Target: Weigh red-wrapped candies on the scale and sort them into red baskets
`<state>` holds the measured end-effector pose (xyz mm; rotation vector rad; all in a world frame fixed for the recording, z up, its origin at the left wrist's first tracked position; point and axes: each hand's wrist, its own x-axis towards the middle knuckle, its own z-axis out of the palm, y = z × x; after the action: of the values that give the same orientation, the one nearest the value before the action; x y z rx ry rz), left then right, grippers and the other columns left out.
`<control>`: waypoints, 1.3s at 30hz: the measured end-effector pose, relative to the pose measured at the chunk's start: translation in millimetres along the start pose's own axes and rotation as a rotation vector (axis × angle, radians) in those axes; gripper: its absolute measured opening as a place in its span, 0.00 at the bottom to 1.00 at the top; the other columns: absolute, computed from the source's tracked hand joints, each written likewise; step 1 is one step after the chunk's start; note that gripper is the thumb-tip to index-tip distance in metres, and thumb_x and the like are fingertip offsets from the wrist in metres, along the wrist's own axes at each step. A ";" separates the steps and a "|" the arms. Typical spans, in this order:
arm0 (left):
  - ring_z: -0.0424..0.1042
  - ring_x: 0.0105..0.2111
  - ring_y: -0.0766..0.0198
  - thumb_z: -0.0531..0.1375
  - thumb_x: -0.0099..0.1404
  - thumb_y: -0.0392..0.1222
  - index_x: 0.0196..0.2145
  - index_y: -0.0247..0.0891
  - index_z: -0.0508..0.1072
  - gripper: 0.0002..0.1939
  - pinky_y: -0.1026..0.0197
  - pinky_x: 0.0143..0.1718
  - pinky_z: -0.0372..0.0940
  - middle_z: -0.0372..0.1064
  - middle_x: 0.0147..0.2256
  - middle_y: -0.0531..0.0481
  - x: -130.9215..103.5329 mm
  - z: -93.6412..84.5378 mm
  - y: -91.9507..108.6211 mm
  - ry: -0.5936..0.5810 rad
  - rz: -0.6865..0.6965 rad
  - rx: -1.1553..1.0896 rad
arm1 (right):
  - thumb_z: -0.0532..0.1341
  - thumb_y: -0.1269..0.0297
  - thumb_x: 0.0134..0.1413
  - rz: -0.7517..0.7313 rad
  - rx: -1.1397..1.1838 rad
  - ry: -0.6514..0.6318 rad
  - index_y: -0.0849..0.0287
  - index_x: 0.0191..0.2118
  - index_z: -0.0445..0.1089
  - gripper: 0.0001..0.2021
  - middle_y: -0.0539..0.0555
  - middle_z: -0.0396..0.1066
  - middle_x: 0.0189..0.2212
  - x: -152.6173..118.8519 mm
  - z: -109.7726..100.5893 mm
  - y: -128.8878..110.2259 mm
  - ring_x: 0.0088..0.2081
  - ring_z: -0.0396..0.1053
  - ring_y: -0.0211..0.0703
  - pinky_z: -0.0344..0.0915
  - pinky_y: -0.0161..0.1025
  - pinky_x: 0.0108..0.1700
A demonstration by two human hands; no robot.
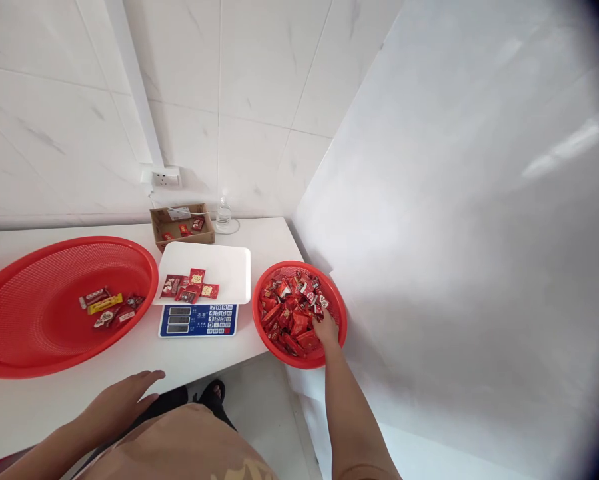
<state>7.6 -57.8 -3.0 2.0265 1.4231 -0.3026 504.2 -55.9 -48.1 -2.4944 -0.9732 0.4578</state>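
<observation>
My right hand (326, 328) reaches into the round red basket (340, 313) at the table's right end, its fingers at the red-wrapped candies (299, 323) that fill it. Its fingertips are closed around a small red and white packet (319, 311). My left hand (132, 393) hovers near the table's front edge, fingers apart, holding nothing. Between the baskets stands a scale with a white tray (234, 267) and a blue keypad panel (198, 321). Several red packets (192, 285) lie on that tray.
A large red basket (34, 267) on the left holds several wrapped snacks (106, 305). Behind the scale are a cardboard box (189, 237) with a few packets and a clear bottle (223, 212). Walls stand behind and at the right.
</observation>
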 end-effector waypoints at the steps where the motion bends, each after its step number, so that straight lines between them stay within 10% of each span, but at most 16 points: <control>1: 0.66 0.53 0.52 0.49 0.59 0.48 0.52 0.44 0.69 0.25 0.49 0.52 0.61 0.68 0.52 0.47 0.3 -0.2 0.3 0.002 0.008 0.003 | 0.57 0.64 0.44 0.002 0.002 -0.004 0.58 0.51 0.66 0.23 0.61 0.70 0.44 -1.4 -1.0 -3.1 0.48 0.67 0.51 0.58 0.46 0.50; 15: 0.66 0.54 0.55 0.48 0.61 0.46 0.53 0.43 0.68 0.24 0.51 0.54 0.60 0.68 0.53 0.48 31.0 -24.7 8.3 -0.047 0.150 0.071 | 0.52 0.64 0.51 -0.172 0.009 0.172 0.60 0.46 0.70 0.17 0.59 0.71 0.43 -22.4 -29.7 -43.1 0.47 0.65 0.48 0.58 0.42 0.49; 20: 0.68 0.51 0.56 0.48 0.61 0.47 0.52 0.47 0.69 0.23 0.54 0.52 0.63 0.69 0.52 0.50 43.6 -23.0 0.3 -0.009 0.189 0.049 | 0.47 0.65 0.57 -0.450 0.076 -0.024 0.59 0.45 0.70 0.17 0.57 0.72 0.43 -24.3 2.9 -111.2 0.46 0.67 0.45 0.60 0.40 0.49; 25: 0.69 0.51 0.55 0.48 0.61 0.47 0.52 0.47 0.69 0.23 0.54 0.51 0.63 0.70 0.51 0.50 39.9 -32.5 -9.1 -0.021 0.167 0.049 | 0.52 0.65 0.54 -0.239 0.008 -0.260 0.62 0.51 0.66 0.19 0.60 0.71 0.47 -8.4 59.2 -156.8 0.48 0.68 0.47 0.60 0.40 0.50; 39: 0.68 0.51 0.55 0.50 0.61 0.43 0.53 0.43 0.66 0.23 0.54 0.51 0.63 0.68 0.53 0.46 29.8 -82.8 3.3 -0.198 0.055 0.025 | 0.54 0.66 0.44 -0.140 0.213 -0.275 0.59 0.45 0.66 0.19 0.57 0.73 0.39 10.2 90.6 -148.9 0.37 0.71 0.45 0.66 0.39 0.39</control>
<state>8.3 15.0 46.6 1.9910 1.2453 -0.4850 387.9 74.2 -53.7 -2.1947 -1.1286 0.8285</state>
